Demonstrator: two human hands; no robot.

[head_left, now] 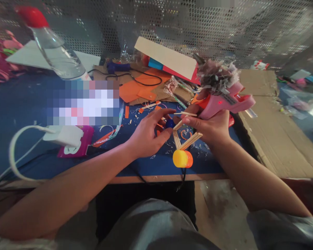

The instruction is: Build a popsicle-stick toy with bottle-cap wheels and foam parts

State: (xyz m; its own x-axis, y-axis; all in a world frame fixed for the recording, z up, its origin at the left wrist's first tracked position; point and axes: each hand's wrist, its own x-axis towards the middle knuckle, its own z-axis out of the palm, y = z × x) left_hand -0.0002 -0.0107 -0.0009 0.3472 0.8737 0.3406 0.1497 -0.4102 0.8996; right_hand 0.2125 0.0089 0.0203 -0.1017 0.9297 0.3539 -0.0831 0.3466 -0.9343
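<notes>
Beside the blue round object (169,123), my left hand (151,133) has its thumb and fingers curved around it. My right hand (214,127) pinches a wooden stick (179,124) between thumb and finger; its other fingers are mostly hidden. That stick is part of an angular frame of light wooden sticks (189,141) between my hands. Another thin stick (188,113) lies across near my right fingertips. A pink tool with a small red light (216,106) is right behind my right hand, touching or nearly touching it. A yellow and orange cylinder (182,158) stands out below the frame.
A water bottle (59,55) with a red cap is at the back left. A white charger (64,135) sits in a magenta socket block (86,140). Orange paper (135,86), cardboard (271,128) and scraps lie around. Behind is a perforated metal screen (172,21).
</notes>
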